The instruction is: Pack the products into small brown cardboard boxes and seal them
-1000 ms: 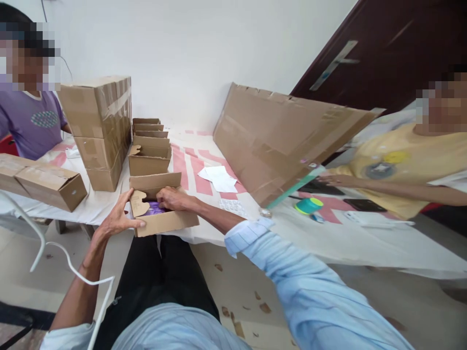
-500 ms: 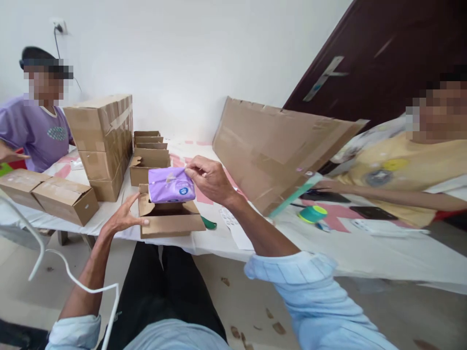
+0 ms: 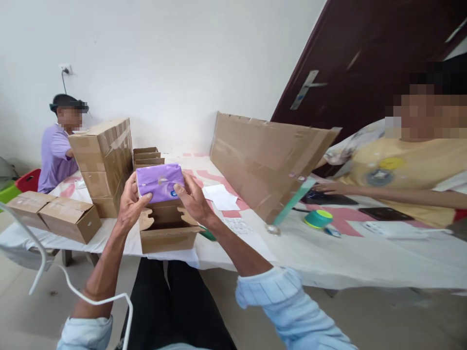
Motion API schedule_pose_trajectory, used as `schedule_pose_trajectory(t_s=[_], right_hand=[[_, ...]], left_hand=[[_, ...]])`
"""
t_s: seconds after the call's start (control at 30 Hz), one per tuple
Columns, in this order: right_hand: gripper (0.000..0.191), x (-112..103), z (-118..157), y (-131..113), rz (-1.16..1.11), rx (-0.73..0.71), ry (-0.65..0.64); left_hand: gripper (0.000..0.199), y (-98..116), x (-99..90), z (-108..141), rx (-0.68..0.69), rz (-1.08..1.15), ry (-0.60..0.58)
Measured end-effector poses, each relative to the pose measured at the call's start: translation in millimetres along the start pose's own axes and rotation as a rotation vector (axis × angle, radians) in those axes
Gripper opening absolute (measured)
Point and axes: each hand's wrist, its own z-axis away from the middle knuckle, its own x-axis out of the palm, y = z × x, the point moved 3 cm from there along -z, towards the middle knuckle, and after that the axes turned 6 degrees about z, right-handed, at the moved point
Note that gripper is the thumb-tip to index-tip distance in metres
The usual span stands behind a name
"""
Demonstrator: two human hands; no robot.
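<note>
A purple soft-wrapped pack [image 3: 159, 181] with a blue round mark is held between my two hands, above an open cardboard box [image 3: 168, 241]. My left hand [image 3: 132, 201] grips its left end, thumb on the front. At the right end, my right hand [image 3: 192, 197] has its thumb pressed near the blue mark. What is printed on the pack is too small to read. The box stands at the table's near edge with its flaps up, and its inside looks dark where it shows below the pack.
Taped cartons [image 3: 104, 163] are stacked at left, with two closed boxes [image 3: 71, 218] before them. Several open boxes [image 3: 148, 156] stand behind. A large cardboard sheet [image 3: 262, 163] leans at right, near a green-yellow round object [image 3: 318, 218]. Two people sit at either side.
My left hand has left the box's side and taken hold of the pack's left end. The right hand has shifted its grip to the front right. The view has tilted slightly.
</note>
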Motion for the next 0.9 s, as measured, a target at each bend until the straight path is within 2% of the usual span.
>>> schedule_pose_trajectory(t_s=[0.1,0.23,0.37,0.63,0.77,0.9], right_hand=[[0.062,7.2,-13.8,27.2,-0.029,0.097,-0.016],[0.055,21.3,-29.6,69.1,-0.144,0.354,-0.085],[0.048,31.2,-36.2,93.7,-0.219,0.507,-0.104],[0.042,39.2,-25.9,111.7,-0.291,0.542,-0.138],[0.043,37.4,-24.0,113.9,-0.294,0.547,-0.129],[0.053,34.6,-26.1,112.3,-0.268,0.513,-0.147]], left_hand=[[0.104,-18.4,-6.2,-17.7,-0.071,0.020,-0.028],[0.100,-50.3,-18.1,-33.3,-0.217,0.006,-0.069],[0.094,-73.5,-30.0,-42.4,-0.328,-0.080,-0.040],[0.089,-98.2,-36.8,-41.1,-0.424,-0.098,-0.007],[0.084,-99.9,-37.8,-43.1,-0.421,-0.091,0.003],[0.086,-96.0,-35.5,-46.2,-0.396,-0.073,0.007]])
